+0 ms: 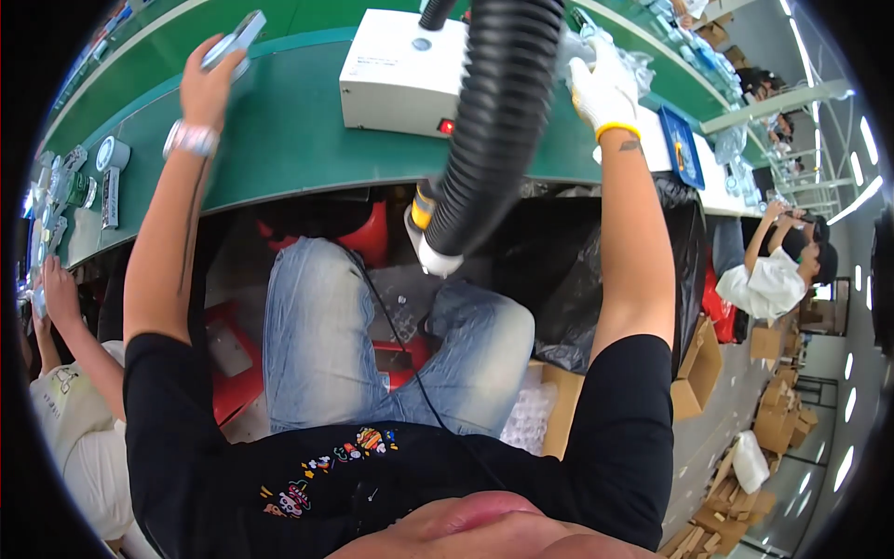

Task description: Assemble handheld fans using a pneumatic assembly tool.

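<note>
Clear plastic packets [643,61] heaped at bench far right, beside gloved right hand [603,86]. Brown cardboard boxes [700,368] on floor lower right, open, some flattened. Blue flat tray-pack [682,144] on bench right edge.

My black hose [494,121] hides the white box's [400,70] right end. What my gloved right hand [605,88] touches is perhaps clear packaging, too blurred to tell.
</note>
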`<act>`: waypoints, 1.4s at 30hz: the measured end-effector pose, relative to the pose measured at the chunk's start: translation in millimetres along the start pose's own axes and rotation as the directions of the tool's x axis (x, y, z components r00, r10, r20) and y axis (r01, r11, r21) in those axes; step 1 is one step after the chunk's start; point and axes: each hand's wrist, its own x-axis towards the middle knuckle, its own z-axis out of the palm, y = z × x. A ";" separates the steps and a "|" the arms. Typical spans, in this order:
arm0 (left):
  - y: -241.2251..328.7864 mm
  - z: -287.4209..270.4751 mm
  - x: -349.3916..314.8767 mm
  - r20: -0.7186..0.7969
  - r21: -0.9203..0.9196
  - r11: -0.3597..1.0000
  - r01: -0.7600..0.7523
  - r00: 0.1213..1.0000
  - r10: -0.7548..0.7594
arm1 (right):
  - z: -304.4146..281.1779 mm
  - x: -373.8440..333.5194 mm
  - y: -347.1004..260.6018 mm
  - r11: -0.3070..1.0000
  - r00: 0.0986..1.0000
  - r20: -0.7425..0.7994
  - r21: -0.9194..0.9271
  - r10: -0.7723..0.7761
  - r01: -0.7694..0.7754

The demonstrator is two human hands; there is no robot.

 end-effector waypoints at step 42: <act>87.7 16.6 -311.8 0.770 -0.546 0.547 0.635 0.637 0.029 | -44.8 -349.3 -116.6 0.874 0.973 0.202 0.485 -0.113 0.001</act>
